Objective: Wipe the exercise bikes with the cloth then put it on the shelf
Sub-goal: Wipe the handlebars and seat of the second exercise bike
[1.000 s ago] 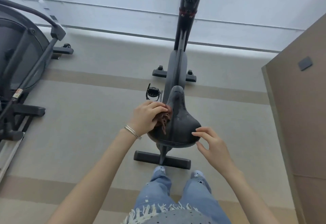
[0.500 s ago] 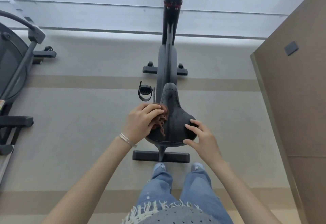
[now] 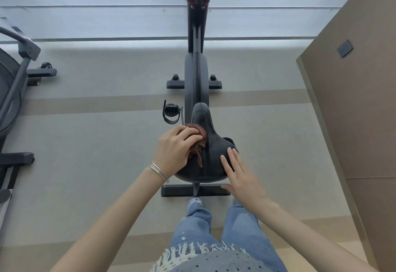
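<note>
At the far left edge stands part of a second dark machine (image 3: 12, 92), its feet on the grey floor (image 3: 96, 143). Right of it, the left hand (image 3: 173, 149), silver bracelets (image 3: 158, 171) at its wrist, has its grip curled around the cloth (image 3: 200, 138), pressing it against the left flank of the saddle (image 3: 214, 151). The cloth is reddish-brown and bunched into a wad, with twisted fringe strands hanging out below the fingers; one strand trails toward the person. A strapped pedal (image 3: 171, 112) sits just left of the saddle's nose. The exercise bike (image 3: 196, 72) is dark grey, its long axis running straight away from the person: the saddle's wide rear is nearest, its narrow nose points toward the upright post at the top. The right hand (image 3: 240, 175) lies flat on the saddle's right rear, its grip spread, fingers straight. Furthest right rises a brown panel (image 3: 353, 121).
</note>
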Available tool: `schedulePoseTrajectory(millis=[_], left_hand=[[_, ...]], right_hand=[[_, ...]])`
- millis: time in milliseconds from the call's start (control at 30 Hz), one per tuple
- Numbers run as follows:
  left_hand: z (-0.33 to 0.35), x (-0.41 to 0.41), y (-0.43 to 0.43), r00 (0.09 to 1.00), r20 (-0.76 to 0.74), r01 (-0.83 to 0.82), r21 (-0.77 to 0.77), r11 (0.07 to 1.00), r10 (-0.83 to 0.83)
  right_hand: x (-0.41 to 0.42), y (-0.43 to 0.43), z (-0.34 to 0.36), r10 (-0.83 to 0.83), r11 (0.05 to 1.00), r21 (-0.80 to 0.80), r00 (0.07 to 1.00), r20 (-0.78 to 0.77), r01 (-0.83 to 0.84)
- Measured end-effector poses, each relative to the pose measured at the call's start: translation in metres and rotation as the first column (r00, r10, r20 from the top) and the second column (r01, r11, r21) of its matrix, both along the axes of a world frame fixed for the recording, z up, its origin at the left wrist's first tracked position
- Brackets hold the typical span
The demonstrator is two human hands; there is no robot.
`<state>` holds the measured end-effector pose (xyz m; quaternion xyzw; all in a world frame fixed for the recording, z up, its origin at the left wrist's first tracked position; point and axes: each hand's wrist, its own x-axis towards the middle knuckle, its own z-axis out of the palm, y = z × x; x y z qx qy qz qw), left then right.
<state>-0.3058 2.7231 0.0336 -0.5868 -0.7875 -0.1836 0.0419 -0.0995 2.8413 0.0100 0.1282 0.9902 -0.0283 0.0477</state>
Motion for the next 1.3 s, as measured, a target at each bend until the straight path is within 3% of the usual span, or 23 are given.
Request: schedulePoseTrajectory(millis=[300, 467, 567, 700, 867, 1067, 1300], left_hand=[[-0.001, -0.041, 0.101, 0.989, 0.064, -0.126, -0.084, 0.988, 0.131], [0.011, -0.053, 0.112, 0.997, 0.069, -0.014, -0.269, 0.963, 0.034], [0.018, -0.028, 0.083, 0.997, 0.024, 0.073, -0.238, 0.968, -0.069], [0.020, 0.026, 0.034, 0.988, 0.034, 0.156, -0.166, 0.974, -0.152], [0.012, 0.046, 0.041, 0.996, -0.021, 0.081, -0.121, 0.989, -0.084], [0.007, -0.011, 0.096, 0.993, -0.055, -0.112, -0.068, 0.991, 0.108], [0.001, -0.004, 0.077, 0.996, 0.073, -0.045, -0.068, 0.997, 0.050]], right_hand=[[0.001, 0.006, 0.001, -0.016, 0.998, -0.062, 1.000, -0.010, 0.015], [0.005, 0.013, 0.004, 0.002, 0.993, -0.117, 0.997, -0.079, -0.012], [0.017, 0.021, 0.001, -0.010, 0.982, -0.191, 0.991, -0.134, -0.015], [0.044, 0.026, -0.003, -0.142, 0.968, -0.227, 0.979, -0.148, 0.106], [0.049, 0.021, -0.002, -0.195, 0.959, -0.232, 0.973, -0.120, 0.164], [0.040, 0.015, 0.005, -0.190, 0.957, -0.240, 0.976, -0.103, 0.161], [0.027, 0.030, 0.024, -0.218, 0.939, -0.301, 0.965, -0.146, 0.167]])
